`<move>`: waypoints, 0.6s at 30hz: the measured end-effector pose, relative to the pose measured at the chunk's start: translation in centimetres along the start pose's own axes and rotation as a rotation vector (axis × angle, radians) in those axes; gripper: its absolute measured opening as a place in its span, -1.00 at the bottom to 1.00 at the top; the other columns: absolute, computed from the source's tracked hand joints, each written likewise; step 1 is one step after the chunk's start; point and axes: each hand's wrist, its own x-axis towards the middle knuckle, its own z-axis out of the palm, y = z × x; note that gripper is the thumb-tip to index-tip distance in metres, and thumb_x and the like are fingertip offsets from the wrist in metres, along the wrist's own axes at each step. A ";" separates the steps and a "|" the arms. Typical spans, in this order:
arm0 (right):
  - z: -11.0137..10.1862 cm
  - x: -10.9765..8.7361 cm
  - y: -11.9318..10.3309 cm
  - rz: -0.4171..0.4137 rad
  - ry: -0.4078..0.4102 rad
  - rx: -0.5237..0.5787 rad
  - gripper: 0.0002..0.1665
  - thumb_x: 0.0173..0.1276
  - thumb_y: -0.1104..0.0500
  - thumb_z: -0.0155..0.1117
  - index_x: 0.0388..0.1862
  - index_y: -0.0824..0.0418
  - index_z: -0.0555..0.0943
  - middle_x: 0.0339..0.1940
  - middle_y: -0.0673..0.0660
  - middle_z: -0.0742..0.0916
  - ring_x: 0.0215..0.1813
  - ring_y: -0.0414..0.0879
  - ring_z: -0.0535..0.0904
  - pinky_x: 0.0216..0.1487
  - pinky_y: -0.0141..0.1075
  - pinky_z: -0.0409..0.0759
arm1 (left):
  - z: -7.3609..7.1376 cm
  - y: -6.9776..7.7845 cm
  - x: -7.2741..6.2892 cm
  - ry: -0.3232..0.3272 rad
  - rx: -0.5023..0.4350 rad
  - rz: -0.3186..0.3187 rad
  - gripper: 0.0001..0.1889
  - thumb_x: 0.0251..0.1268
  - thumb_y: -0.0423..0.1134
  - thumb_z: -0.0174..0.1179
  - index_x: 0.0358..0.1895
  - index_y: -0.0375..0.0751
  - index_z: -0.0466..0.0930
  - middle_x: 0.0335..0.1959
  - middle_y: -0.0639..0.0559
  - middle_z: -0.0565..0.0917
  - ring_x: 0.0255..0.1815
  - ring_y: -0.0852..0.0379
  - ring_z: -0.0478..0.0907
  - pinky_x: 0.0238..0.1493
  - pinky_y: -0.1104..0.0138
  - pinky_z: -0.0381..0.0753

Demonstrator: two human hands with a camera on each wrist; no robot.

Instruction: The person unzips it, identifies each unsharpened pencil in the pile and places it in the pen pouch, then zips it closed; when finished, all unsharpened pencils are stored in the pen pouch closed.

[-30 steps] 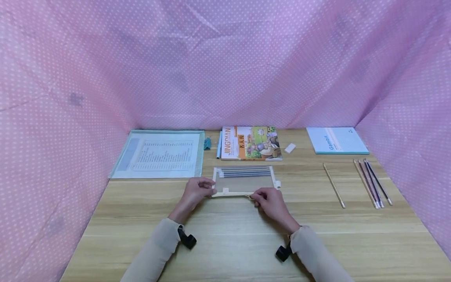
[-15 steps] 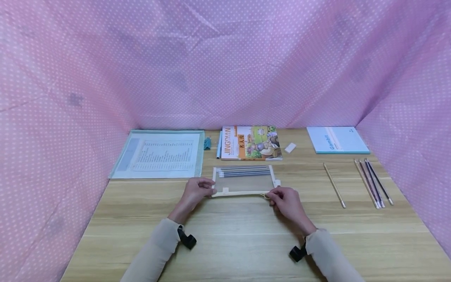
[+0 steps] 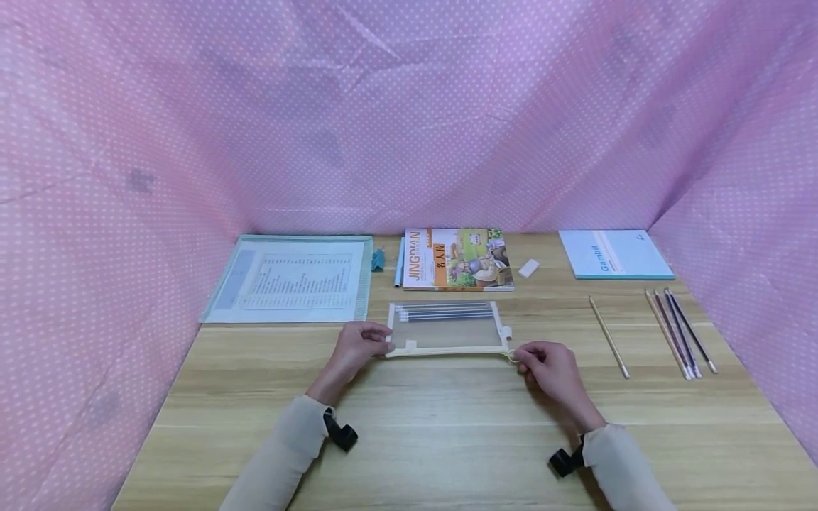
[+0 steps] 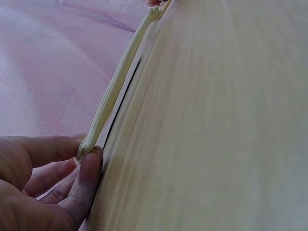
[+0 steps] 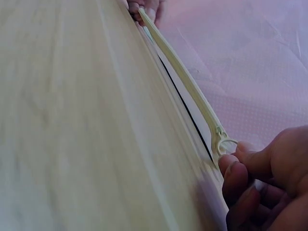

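Note:
A see-through mesh pencil case (image 3: 447,336) with cream edging lies mid-table, several dark pencils (image 3: 444,311) showing inside along its far side. My left hand (image 3: 356,345) pinches its near left corner between thumb and fingers, as the left wrist view shows close up. At the near right corner my right hand (image 3: 551,367) pinches the zipper's ring pull (image 5: 226,144). In the right wrist view the slider sits at that end, and the zipper edge (image 5: 187,79) runs together along its length back to the left hand.
Behind the case lie a picture-covered book (image 3: 456,260) and a white eraser (image 3: 529,268). A sheet in a green-edged folder (image 3: 294,280) is at left. To the right are a blue notebook (image 3: 615,254), a lone pencil (image 3: 609,337) and several more pencils (image 3: 677,333).
My right hand has pulled the zipper ring rightwards along the near edge, from right of the middle to the right corner. The left hand keeps its pinch on the left corner.

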 end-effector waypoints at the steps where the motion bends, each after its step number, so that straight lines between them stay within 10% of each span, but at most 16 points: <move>1: -0.1 0.0 0.1 0.007 0.002 0.001 -0.80 0.45 0.25 0.22 -0.16 0.36 0.71 -0.52 0.10 0.73 -0.54 -0.22 0.56 -0.52 -0.41 0.57 | 0.0 0.0 0.0 -0.001 -0.002 0.003 -0.74 0.06 -0.52 0.39 -0.12 -0.37 0.73 -0.35 -0.10 0.73 -0.45 0.22 0.63 -0.31 0.37 0.71; 18: -0.8 -0.3 0.9 0.015 -0.057 0.012 -0.80 0.45 0.24 0.22 -0.17 0.34 0.72 -0.51 0.08 0.73 -0.54 -0.22 0.57 -0.51 -0.40 0.58 | 0.8 0.6 -0.5 0.020 0.132 0.039 -0.75 0.08 -0.49 0.39 -0.12 -0.36 0.73 -0.33 -0.15 0.73 -0.47 0.21 0.62 -0.39 0.38 0.68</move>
